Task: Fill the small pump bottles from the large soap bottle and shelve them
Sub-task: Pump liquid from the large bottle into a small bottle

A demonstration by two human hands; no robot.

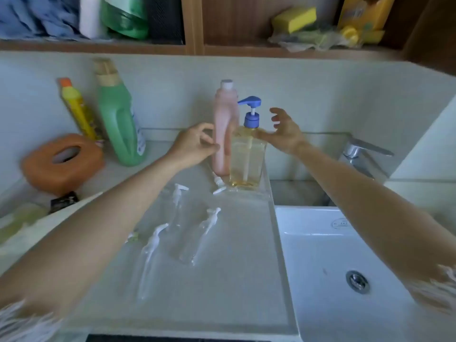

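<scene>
Amber liquid fills the lower part of the large soap bottle [247, 159], a clear square bottle with a blue pump head [251, 112], standing upright on the grey counter [234, 280] at the edge nearest the white sink [345, 255]. The right hand [283, 134] is spread wide at the bottle's shoulder, its fingers [277, 111] splayed and lifted just right of the pump; the thumb reaches toward the bottle's top, and contact there cannot be told through the blur. Nothing is gripped by it.

Just left of the soap bottle, touching or nearly so, stands a tall pink bottle [225, 129] with a white cap. The left hand [195, 144] sits at that bottle's left side, fingers loosely curled, fingertips [214, 146] at its wall; whether they pinch anything cannot be told.

Nearer than both hands, 3 small pump bottles lie or lean on the counter, clear with white pumps: one [176, 206] below the left wrist, one [199, 238] to its right, one [150, 257] nearest the viewer. A loose white pump part [219, 185] lies at the foot of the pink bottle.

Far left of the left fingers stand a green jug [118, 124], a yellow bottle [77, 112] and an orange tissue holder [61, 161]. A chrome tap [362, 154] is right of the right hand. Above, a wooden shelf [197, 49] holds a yellow sponge [294, 19].
</scene>
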